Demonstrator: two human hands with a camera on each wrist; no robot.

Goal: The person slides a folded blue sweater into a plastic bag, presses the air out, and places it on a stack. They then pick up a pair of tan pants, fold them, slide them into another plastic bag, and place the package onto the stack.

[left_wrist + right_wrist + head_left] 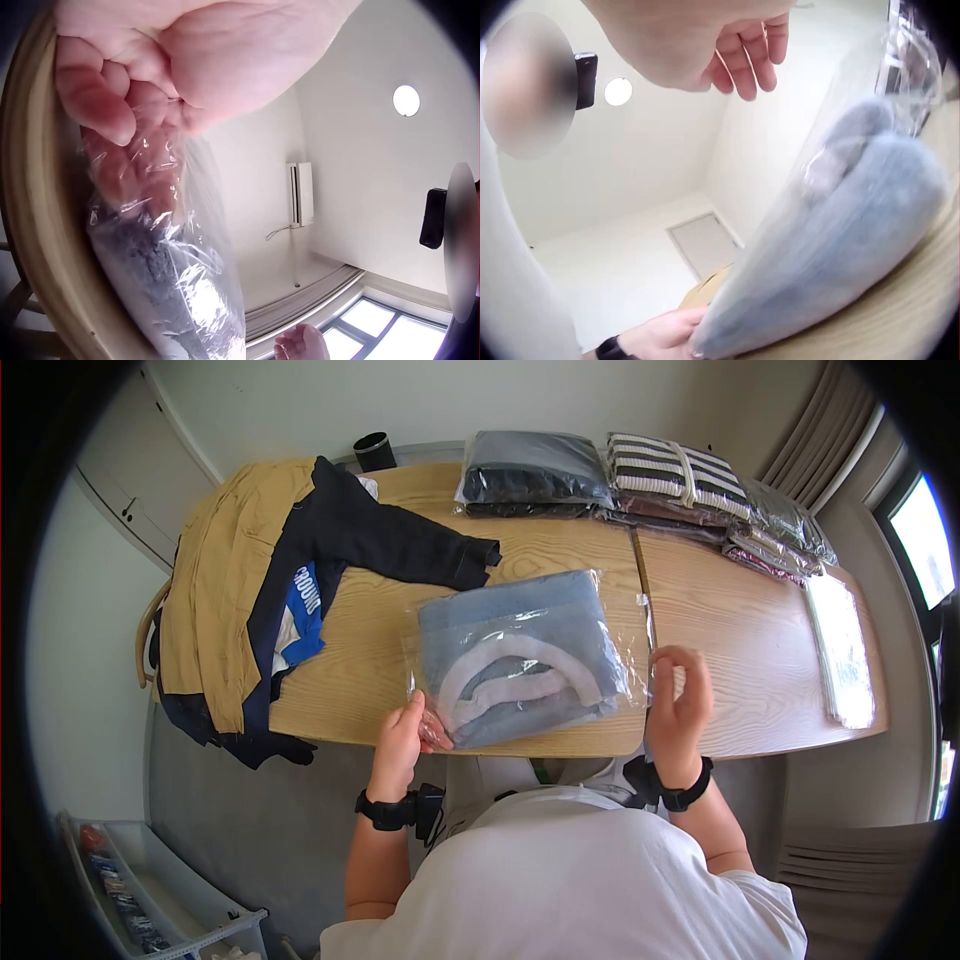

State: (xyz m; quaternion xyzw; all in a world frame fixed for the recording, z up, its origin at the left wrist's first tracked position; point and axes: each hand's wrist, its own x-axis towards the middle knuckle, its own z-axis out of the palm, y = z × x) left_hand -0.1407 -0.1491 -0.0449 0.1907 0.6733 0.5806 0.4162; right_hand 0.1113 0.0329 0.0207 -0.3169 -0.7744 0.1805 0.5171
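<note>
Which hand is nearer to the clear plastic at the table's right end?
Right. The right hand is to the left of the clear plastic, not touching it; the left hand is farther left, holding the bagged blue garment.

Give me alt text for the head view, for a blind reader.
A person's left hand grips a clear plastic bag holding a folded blue-and-white garment on a light wooden table; the right hand is beside it. Bagged folded clothes line the far side; loose tan and black clothes lie at left.
</note>
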